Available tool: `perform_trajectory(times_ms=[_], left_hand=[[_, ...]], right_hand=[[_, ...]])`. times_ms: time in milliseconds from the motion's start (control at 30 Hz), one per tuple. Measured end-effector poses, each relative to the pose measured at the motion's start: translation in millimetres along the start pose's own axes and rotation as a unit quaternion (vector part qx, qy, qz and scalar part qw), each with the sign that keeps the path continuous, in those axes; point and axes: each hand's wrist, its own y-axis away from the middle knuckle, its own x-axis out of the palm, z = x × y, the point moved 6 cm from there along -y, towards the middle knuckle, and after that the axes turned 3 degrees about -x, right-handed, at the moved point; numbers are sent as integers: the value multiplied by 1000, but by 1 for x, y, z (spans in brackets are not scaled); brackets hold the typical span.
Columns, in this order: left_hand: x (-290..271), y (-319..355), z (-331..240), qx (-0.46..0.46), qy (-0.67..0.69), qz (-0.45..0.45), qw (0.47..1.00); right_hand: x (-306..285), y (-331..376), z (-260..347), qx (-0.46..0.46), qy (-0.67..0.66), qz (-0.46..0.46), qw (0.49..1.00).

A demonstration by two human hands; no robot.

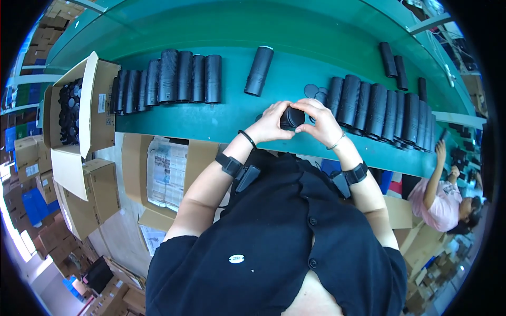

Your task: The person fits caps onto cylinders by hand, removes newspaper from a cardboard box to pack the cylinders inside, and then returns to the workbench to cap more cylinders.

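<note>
Near the bench's front edge I hold a black plastic cylinder (291,119), its round end turned up toward me. My left hand (270,124) is wrapped round its left side. The fingers of my right hand (319,124) curl over its right side, with the thumb near the lower rim of the round end. Whether that end is a separate cap I cannot tell. Just beyond my right hand lie several flat black discs (311,91), partly covered by its fingers. A single black cylinder (259,71) with a pale far rim lies a little farther off.
Rows of black cylinders stand left (168,76) and right (376,110) on the green bench (237,118). An open carton (100,105) of black pieces sits far left. Below the bench is another open carton (136,168). A co-worker (437,203) works at far right.
</note>
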Motion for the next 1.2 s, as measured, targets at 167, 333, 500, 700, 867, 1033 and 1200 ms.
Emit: perform_trajectory(times_ms=[167,333,500,700,867,1033,1200], left_hand=[[-4,3,-5,-18,3,50,999],[-6,3,-4,-14,17,52,998],[-4,1,-2,-26,18,48,998],[-4,-1,-2,-9,-2,30,999],[-6,-1,3,-51,42,50,997],[-6,2,13,-41,145,46,987],[-12,5,8,-47,18,10,999]], right_hand=[[-1,-1,3,6,-6,-10,1000],[4,-5,3,-6,20,1,1000],[6,-8,5,-22,63,-1,998],[7,-12,8,8,95,14,995],[10,-8,1,-27,12,-16,999],[38,1,-48,141,-302,10,943],[54,-1,-51,253,-416,45,872]])
